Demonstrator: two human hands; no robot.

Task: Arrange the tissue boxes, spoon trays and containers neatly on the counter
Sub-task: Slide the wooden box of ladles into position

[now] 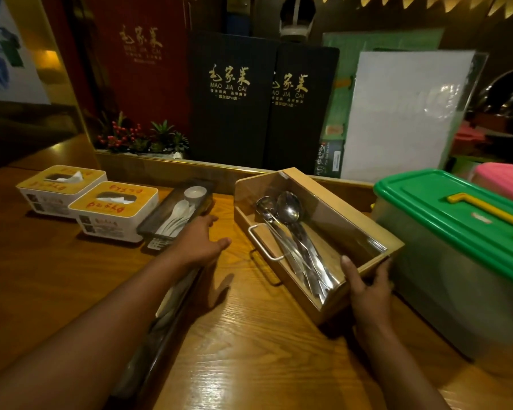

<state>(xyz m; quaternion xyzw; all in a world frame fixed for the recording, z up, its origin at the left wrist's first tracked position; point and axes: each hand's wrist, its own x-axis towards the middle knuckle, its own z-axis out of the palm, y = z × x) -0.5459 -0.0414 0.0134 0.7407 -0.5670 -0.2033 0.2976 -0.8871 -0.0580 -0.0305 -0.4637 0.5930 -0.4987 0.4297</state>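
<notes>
**Head cam: ladle box sits crooked, only one hand on it**

Head view has the right hand [367,288] gripping the near corner of the wooden box [296,180], thumb over the rim and fingers wrapped round the end wall. The box sits skewed on the counter [249,335], its right side close to the green-lidded container [456,247], with metal ladles [289,211] loose inside. The left hand [200,241] is well apart from it, fingers straight, lying against the near end of the dark tray [203,189] of white spoons [176,213]. Can't tell if it's actually pushing. The two tissue boxes [113,210] sit side by side just left of that tray.

My worry is swinging the box straight from a single corner. I reckon it pivots and bumps the green container, or the ladles slide and clatter against the clear lid. There's also what looks like a second tray [172,297] under the left forearm, and an arm nudge could shove it out of line.
</notes>
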